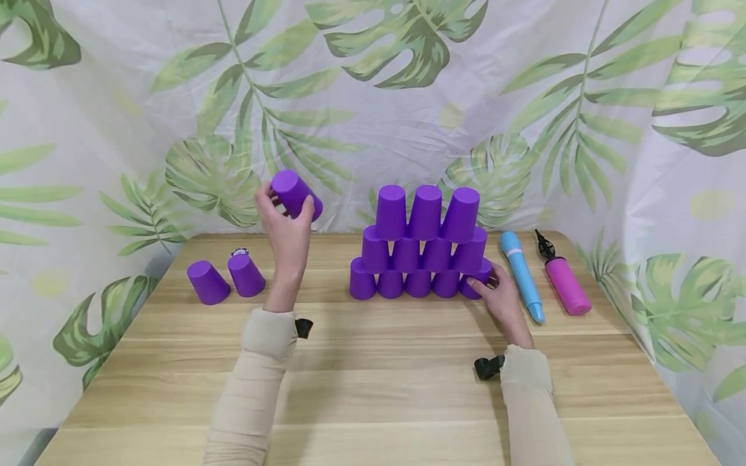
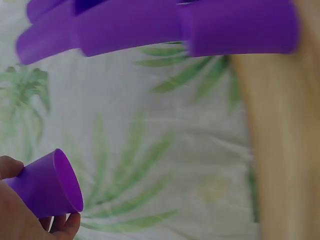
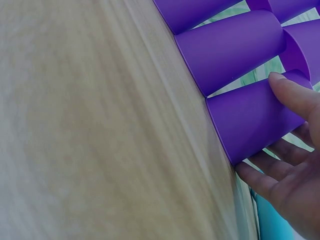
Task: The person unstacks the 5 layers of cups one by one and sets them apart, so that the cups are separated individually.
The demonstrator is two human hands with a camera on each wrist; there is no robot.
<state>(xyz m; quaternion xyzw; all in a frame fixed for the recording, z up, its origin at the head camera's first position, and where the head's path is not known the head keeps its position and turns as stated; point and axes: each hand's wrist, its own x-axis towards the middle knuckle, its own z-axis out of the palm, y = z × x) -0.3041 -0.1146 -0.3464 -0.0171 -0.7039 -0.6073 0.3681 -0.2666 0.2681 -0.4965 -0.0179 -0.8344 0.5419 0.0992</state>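
Purple cup [image 1: 293, 191] is grasped in the raised left hand [image 1: 287, 228], tilted, high above the worktop [image 1: 373, 382]. To the right of this hand stands the cup pyramid [image 1: 421, 244], and the right hand [image 1: 500, 298] curls its fingers [image 3: 272, 182] around the bottom corner cup [image 3: 252, 117] there. Just right of that hand lie a blue pump [image 1: 522, 276] and a pink pump [image 1: 564, 281]; two loose cups [image 1: 226, 279] stand left of the raised hand.
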